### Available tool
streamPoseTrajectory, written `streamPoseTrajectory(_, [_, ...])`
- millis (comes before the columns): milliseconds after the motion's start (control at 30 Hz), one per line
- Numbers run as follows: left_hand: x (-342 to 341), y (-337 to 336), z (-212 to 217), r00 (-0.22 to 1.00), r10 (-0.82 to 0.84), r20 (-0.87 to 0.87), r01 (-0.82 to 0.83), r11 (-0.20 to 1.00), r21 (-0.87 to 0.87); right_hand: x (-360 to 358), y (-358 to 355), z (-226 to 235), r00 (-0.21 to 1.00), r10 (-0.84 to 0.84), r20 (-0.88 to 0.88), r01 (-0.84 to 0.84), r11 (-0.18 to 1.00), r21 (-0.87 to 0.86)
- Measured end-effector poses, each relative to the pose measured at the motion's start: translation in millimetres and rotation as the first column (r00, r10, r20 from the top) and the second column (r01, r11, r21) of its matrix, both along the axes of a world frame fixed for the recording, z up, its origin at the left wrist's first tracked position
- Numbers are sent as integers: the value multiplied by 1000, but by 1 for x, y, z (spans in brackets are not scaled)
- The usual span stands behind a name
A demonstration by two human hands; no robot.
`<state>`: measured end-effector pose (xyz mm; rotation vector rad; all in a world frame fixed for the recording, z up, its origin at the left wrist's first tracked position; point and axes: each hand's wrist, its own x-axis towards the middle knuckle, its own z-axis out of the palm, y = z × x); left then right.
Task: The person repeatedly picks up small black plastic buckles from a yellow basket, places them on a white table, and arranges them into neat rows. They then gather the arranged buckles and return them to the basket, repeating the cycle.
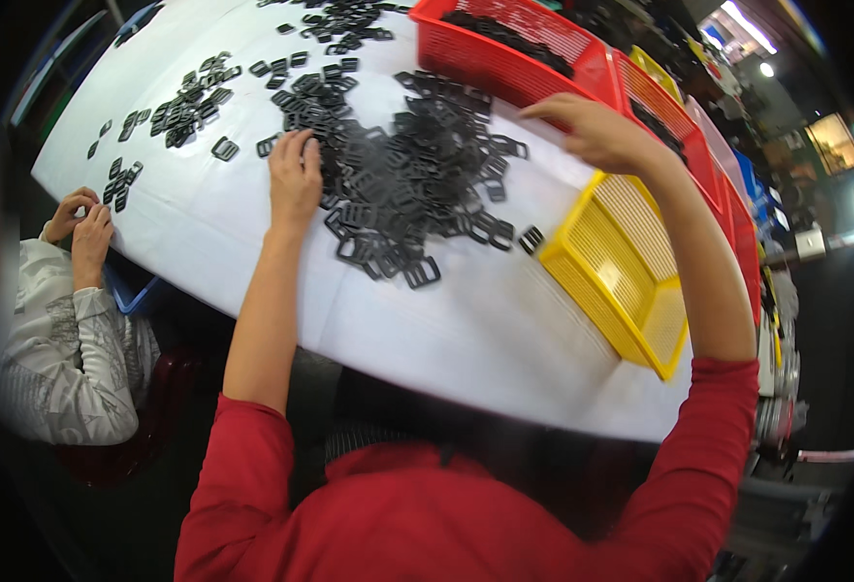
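One white-covered table point(466, 330); one yellow basket point(630, 276); at least two red baskets point(504, 48), further ones partly hidden; black plastic buckles point(417, 175), too many to count; two persons' hands, four in all.

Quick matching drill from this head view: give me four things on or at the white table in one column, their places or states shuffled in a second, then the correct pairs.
1. left hand
2. right hand
3. yellow basket
4. red basket

A. empty, at the table's right edge
B. holding black buckles, at the far edge
C. on the buckle pile's left side
D. beside the red basket

Pairs: 1-C, 2-D, 3-A, 4-B
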<state>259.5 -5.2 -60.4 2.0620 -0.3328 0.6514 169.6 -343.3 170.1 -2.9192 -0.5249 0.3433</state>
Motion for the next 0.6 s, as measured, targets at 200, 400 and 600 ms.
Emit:
streamPoseTrajectory(200, [8, -26, 3, 943, 184, 277, -175, 983, -56, -229, -186, 3, 305, -748, 589, 931, 365, -20])
streamPoseTrajectory(400, [-64, -30, 45, 921, 62, 385, -43, 997, -58, -304, -182, -139, 92, -996, 20, 782, 84, 618])
streamPoseTrajectory(600, [-170, -51, 115, 899, -395, 192, 428, 885, -183, -345, -125, -134, 333, -878, -344, 354, -222, 909])
